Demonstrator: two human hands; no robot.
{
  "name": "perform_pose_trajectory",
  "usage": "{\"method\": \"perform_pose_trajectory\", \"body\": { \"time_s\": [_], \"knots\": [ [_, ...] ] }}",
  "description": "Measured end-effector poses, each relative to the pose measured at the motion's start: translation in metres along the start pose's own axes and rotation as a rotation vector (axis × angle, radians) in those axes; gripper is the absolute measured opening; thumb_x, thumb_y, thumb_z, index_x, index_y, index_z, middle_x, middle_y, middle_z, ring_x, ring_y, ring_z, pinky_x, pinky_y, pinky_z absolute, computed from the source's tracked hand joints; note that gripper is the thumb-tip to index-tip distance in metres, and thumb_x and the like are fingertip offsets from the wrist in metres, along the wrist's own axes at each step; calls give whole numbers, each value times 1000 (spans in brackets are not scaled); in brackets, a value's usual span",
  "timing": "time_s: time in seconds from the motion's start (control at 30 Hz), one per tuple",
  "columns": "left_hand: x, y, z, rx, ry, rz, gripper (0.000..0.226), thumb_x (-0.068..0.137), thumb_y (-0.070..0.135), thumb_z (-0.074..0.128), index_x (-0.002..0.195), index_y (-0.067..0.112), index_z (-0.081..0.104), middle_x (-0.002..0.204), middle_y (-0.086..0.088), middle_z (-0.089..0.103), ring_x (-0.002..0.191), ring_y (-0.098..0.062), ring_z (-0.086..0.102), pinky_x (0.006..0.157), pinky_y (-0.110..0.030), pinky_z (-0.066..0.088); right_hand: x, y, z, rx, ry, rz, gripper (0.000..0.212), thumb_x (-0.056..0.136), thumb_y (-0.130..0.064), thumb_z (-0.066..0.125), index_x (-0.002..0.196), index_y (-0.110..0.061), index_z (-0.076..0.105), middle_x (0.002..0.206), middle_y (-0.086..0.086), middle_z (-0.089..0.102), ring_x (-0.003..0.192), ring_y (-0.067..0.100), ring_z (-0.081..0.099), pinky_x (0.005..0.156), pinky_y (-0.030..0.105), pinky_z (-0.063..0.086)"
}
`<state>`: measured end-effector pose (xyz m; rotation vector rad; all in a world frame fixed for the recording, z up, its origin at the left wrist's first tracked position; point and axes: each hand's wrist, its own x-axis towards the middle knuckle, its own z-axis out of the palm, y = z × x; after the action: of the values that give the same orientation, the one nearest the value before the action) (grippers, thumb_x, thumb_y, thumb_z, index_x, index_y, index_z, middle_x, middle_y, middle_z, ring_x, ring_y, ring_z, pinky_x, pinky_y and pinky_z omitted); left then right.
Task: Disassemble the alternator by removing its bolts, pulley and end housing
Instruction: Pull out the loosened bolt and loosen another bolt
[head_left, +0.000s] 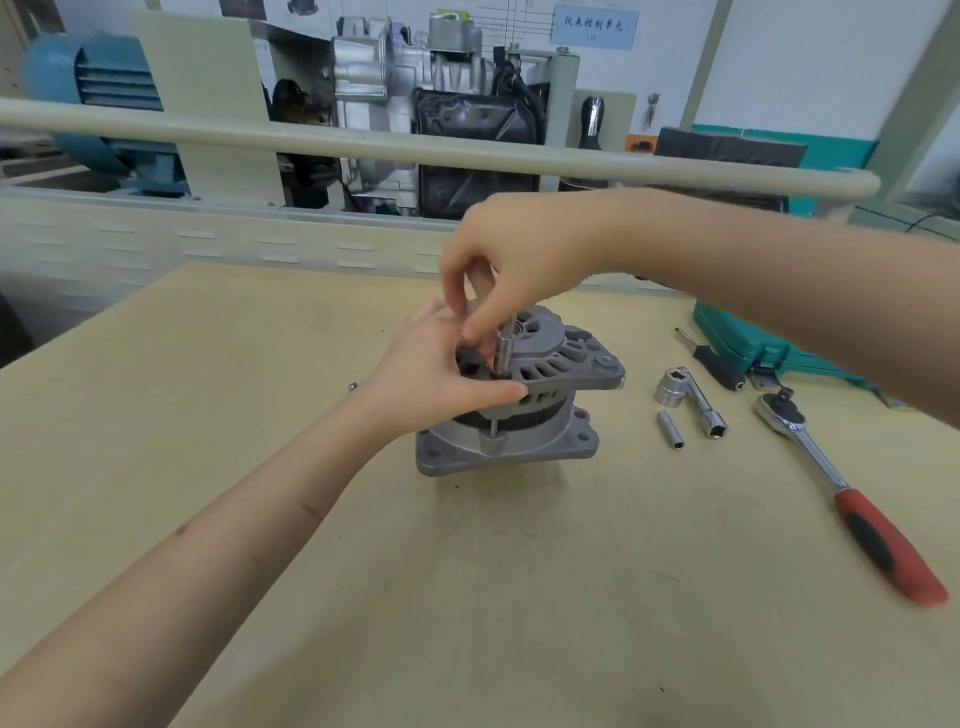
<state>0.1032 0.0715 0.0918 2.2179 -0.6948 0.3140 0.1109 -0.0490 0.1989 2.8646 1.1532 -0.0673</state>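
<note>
One readable sign, on the back wall

A pale blue placard (594, 26) at the top of the wall chart carries the black Chinese characters 仪表控制单元; a smaller line beneath them is too blurred to read. No tool or part on the surface shows legible print.

A beige rail (415, 150) crosses before a white wall (810, 62) and blue motor (88, 83).
</note>
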Motion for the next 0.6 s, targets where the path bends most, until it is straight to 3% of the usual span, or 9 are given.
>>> {"method": "perform_pose_trajectory", "body": {
  "time_s": [0.07, 0.13, 0.2, 0.27, 0.37, 0.5, 0.6],
  "knots": [
    [-1, -2, 0, -19, 15, -7, 25, 65, 26, 81, 61, 22, 57, 89, 18, 52, 106, -11, 42, 94, -27, 35, -10, 1, 5, 246, 341, 32, 21, 83, -37, 63, 92, -19, 61, 77, -8, 60, 54, -7, 48, 54, 8, 37],
    [-2, -3, 1, -24, 31, -8, 30, 65, 25, 81, 58, 29, 52, 89, 24, 50, 109, -6, 38, 90, -19, 30, -16, 1, 12, 213, 589, 159, 25, 89, -42, 52, 93, -17, 53, 79, -1, 59, 61, 0, 48, 54, 18, 36],
    [-2, -3, 3, -12, 37, -9, 30, 66, 26, 80, 60, 29, 51, 89, 25, 48, 108, -4, 35, 88, -17, 27, -18, -1, 23, -128, 591, 354, 37, 91, -54, 38, 87, -17, 46, 66, -2, 48, 61, 16, 47, 49, 28, 27],
    [-2, -3, 4, -2, 39, -2, 30, 67, 27, 79, 60, 28, 50, 91, 23, 49, 107, -4, 34, 86, -16, 26, -21, -7, 33, -249, 569, 348, 36, 88, -55, 42, 83, -20, 40, 58, -6, 36, 55, 18, 38, 46, 26, 18],
    [-3, -3, 3, 13, 19, 25, 32, 68, 27, 78, 58, 29, 48, 98, 11, 56, 105, -3, 33, 84, -16, 27, -23, -4, 35, -213, 544, 244, 22, 85, -35, 52, 74, -22, 39, 55, -8, 32, 54, 17, 37, 46, 23, 18],
    [2, 1, 3, 91, 1, 46, 26, 71, 28, 76, 65, 19, 53, 98, 9, 52, 107, -12, 40, 91, -27, 30, -15, 6, 23, -48, 477, 263, 32, 78, -24, 55, 56, -26, 32, 55, -10, 35, 56, 14, 34, 55, 27, 28],
    [1, -2, 0, 37, -15, 28, 30, 69, 27, 78, 59, 25, 49, 105, 4, 57, 111, -11, 39, 85, -17, 27, -16, 1, 33, -123, 541, 207, 24, 78, -24, 54, 62, -23, 37, 52, -9, 32, 52, 14, 31, 49, 26, 24]
  ]
}}
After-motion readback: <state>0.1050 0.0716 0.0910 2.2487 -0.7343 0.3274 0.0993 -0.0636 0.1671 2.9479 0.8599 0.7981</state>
